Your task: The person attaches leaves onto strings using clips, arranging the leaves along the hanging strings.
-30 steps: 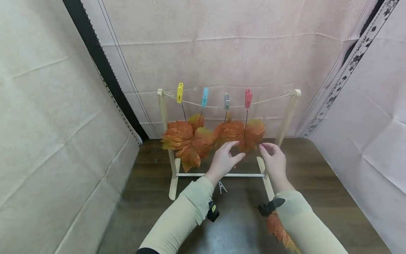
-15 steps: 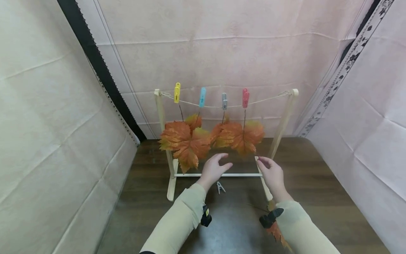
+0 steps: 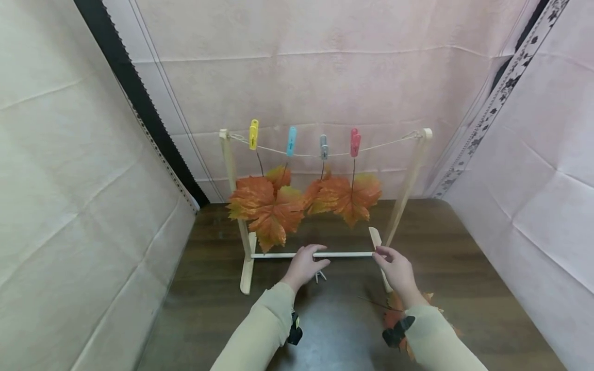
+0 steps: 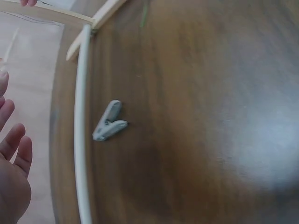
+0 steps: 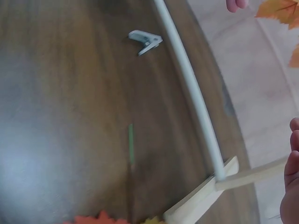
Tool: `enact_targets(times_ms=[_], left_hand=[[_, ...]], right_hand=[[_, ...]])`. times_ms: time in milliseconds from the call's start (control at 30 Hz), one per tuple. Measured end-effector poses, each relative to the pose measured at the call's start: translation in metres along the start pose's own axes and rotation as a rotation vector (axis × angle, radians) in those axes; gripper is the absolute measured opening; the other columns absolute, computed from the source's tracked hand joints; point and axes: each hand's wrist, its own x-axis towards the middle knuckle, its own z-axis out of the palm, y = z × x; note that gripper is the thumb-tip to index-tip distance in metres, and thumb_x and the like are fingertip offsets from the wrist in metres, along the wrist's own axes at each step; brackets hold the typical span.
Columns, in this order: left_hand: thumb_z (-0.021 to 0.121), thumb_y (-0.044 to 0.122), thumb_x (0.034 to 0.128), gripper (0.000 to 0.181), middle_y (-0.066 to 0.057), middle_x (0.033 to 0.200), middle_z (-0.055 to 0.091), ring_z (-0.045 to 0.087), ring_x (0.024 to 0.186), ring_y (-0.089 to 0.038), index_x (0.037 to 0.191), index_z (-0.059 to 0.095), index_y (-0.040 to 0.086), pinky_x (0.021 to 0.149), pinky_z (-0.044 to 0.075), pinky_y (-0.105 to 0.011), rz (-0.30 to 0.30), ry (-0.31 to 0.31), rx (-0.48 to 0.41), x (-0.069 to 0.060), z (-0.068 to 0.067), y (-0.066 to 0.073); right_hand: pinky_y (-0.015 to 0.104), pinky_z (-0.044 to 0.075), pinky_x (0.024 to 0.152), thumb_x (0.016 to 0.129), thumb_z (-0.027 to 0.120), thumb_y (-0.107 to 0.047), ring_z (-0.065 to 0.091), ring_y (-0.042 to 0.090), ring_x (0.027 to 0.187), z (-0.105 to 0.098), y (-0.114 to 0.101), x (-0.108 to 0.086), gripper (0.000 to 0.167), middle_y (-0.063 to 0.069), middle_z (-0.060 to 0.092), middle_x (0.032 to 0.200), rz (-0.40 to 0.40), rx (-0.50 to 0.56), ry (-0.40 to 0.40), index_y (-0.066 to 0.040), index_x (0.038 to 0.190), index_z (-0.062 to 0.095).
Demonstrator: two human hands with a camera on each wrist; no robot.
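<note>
My left hand (image 3: 303, 267) hovers over the white crossbar (image 3: 343, 254) of a small wooden rack, thumb and fingers apart and holding nothing. Just below it a grey clothespin (image 4: 108, 122) lies on the table, partly covered by the hand in the head view. Near the rack's right foot is my right hand (image 3: 395, 269), its fingers loosely bent with nothing visible between them. Beneath the right wrist lies a loose orange leaf (image 3: 392, 318) with a thin stem (image 5: 131, 144); the sleeve hides part of it.
Orange leaves (image 3: 274, 208) hang from the rack's string by yellow (image 3: 253, 135), blue (image 3: 291, 141), grey (image 3: 324, 147) and pink clothespins (image 3: 355, 142). Wooden posts (image 3: 408, 188) hold the string at both ends. Pale cloth walls (image 3: 325, 77) surround the brown table (image 3: 199, 314).
Both hands have come down from the hanging leaves toward the crossbar and table. The leaves stay clipped on the string. More of the loose leaf on the table shows.
</note>
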Motion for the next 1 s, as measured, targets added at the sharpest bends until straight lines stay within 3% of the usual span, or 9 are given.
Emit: enact_targets(times_ms=[267, 400, 633, 767, 1000], left_hand=[[0.070, 0.028, 0.0843, 0.037, 0.000, 0.114, 0.064, 0.050, 0.099, -0.020, 0.118, 0.065, 0.013, 0.086, 0.042, -0.035, 0.029, -0.005, 0.041, -0.012, 0.018, -0.016], [0.070, 0.028, 0.0843, 0.038, 0.001, 0.118, 0.062, 0.049, 0.098, -0.020, 0.119, 0.064, 0.013, 0.083, 0.043, -0.036, 0.007, -0.025, 0.049, -0.016, 0.026, -0.021], [0.068, 0.025, 0.0858, 0.037, 0.000, 0.121, 0.061, 0.049, 0.102, -0.023, 0.121, 0.062, 0.014, 0.086, 0.042, -0.039, -0.008, -0.065, 0.056, -0.019, 0.036, -0.026], [0.066, 0.023, 0.0872, 0.037, -0.001, 0.122, 0.060, 0.049, 0.105, -0.025, 0.123, 0.061, 0.014, 0.088, 0.041, -0.042, -0.012, -0.091, 0.068, -0.022, 0.040, -0.029], [0.070, 0.021, 0.0841, 0.038, -0.003, 0.113, 0.064, 0.050, 0.098, -0.024, 0.121, 0.063, 0.013, 0.083, 0.043, -0.041, -0.018, -0.098, 0.048, -0.026, 0.048, -0.037]], right_hand=[[0.034, 0.046, 0.069, 0.091, 0.060, -0.038, 0.058, 0.024, 0.092, 0.008, 0.028, -0.010, 0.042, 0.011, 0.063, 0.110, 0.039, -0.054, -0.052, -0.008, 0.121, 0.061], [0.032, 0.044, 0.064, 0.090, 0.062, -0.032, 0.058, 0.022, 0.085, 0.012, 0.038, -0.015, 0.039, 0.009, 0.065, 0.106, 0.024, -0.082, -0.068, -0.008, 0.121, 0.061], [0.035, 0.049, 0.067, 0.091, 0.063, -0.027, 0.060, 0.025, 0.093, 0.015, 0.053, -0.025, 0.038, 0.012, 0.063, 0.113, 0.043, -0.069, -0.099, -0.005, 0.122, 0.060], [0.042, 0.049, 0.077, 0.090, 0.063, -0.024, 0.060, 0.029, 0.100, 0.018, 0.060, -0.029, 0.037, 0.013, 0.063, 0.115, 0.020, -0.094, -0.121, -0.005, 0.122, 0.060], [0.047, 0.048, 0.083, 0.090, 0.064, -0.021, 0.060, 0.031, 0.102, 0.024, 0.069, -0.035, 0.035, 0.014, 0.064, 0.113, -0.011, -0.110, -0.148, -0.003, 0.120, 0.061]])
